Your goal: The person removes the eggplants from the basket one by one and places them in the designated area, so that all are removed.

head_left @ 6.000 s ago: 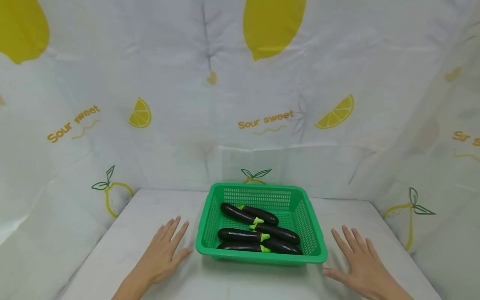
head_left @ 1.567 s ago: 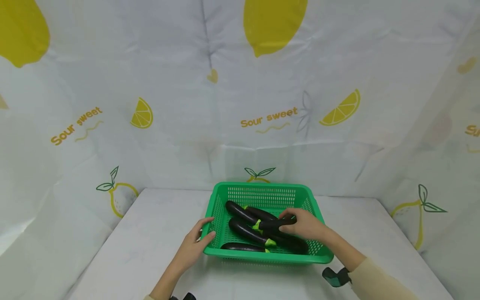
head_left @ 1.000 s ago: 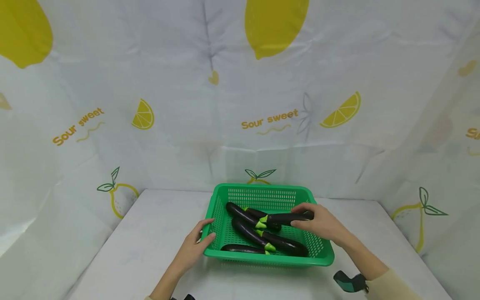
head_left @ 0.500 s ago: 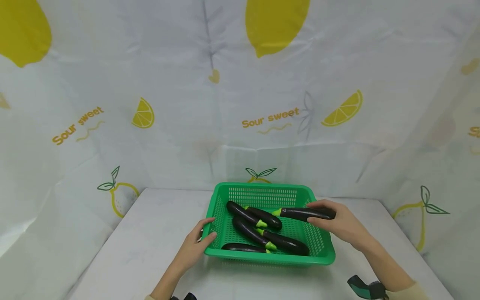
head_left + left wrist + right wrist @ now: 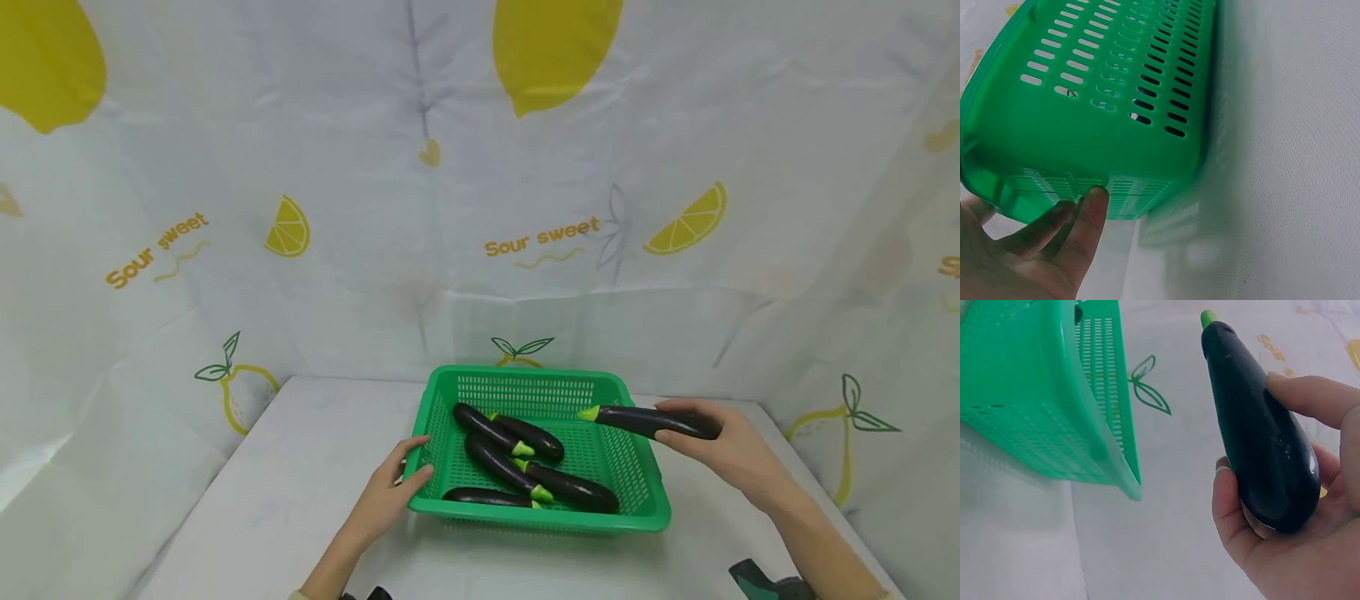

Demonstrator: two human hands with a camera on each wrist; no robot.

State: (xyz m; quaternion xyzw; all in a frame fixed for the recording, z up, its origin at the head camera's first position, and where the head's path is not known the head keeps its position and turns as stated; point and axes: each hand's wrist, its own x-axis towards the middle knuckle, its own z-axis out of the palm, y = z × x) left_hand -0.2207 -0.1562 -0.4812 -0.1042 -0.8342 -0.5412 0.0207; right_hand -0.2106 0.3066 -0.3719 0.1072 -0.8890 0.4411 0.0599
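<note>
A dark purple eggplant [image 5: 651, 421] with a light green stem is in my right hand [image 5: 738, 446]. In the right wrist view the thumb lies on one side of this eggplant [image 5: 1260, 431] and the fingers curl round its thick end. It is over the right rim of the green plastic basket [image 5: 540, 518], its stem pointing left over the inside. My left hand [image 5: 382, 496] grips the basket's left rim. In the left wrist view the left fingertips [image 5: 1094, 203] press against the outer wall below the rim. Several more eggplants [image 5: 501, 467] lie in the basket.
The basket stands on a white-covered table [image 5: 300, 467]. A white curtain [image 5: 360, 275] printed with lemons hangs behind and along both sides. A dark strap device [image 5: 772, 583] is on the right wrist.
My right hand reached into the basket, took hold of an eggplant, lifted it and carried it right, to above the right rim. My left hand moved to the basket's left rim and stays there.
</note>
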